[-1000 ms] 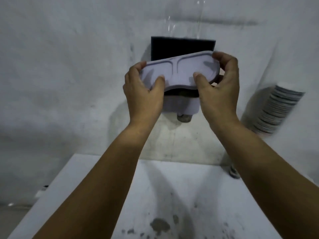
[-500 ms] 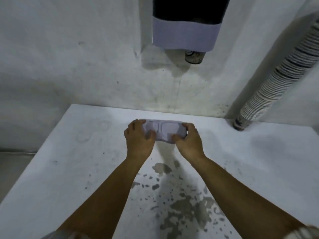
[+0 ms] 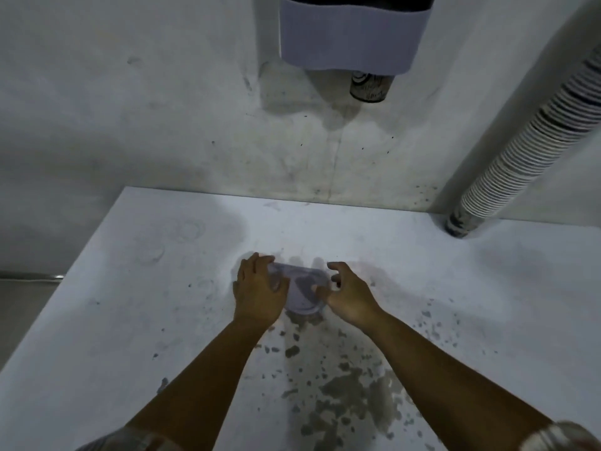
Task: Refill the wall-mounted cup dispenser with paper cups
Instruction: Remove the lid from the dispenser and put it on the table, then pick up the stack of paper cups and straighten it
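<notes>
The pale lavender dispenser lid [image 3: 304, 292] lies flat on the white table [image 3: 162, 320], a little in front of the wall. My left hand [image 3: 258, 291] grips its left end, thumb on top. At the lid's right end my right hand [image 3: 346, 292] hovers with its fingers curled and spread, holding nothing. High on the wall hangs the cup dispenser [image 3: 351, 37], whose top is out of frame. One printed paper cup [image 3: 370, 86] pokes out of its bottom. A long stack of paper cups [image 3: 520, 148] leans against the wall at the right, its base on the table.
The table's left edge runs diagonally from the wall toward me, with the floor below it. Chipped grey patches [image 3: 344, 395] mark the tabletop between my forearms. The wall behind is stained white plaster.
Both hands carried the lid down from in front of the dispenser and set it on the table. My right hand has since let go and spread its fingers.
</notes>
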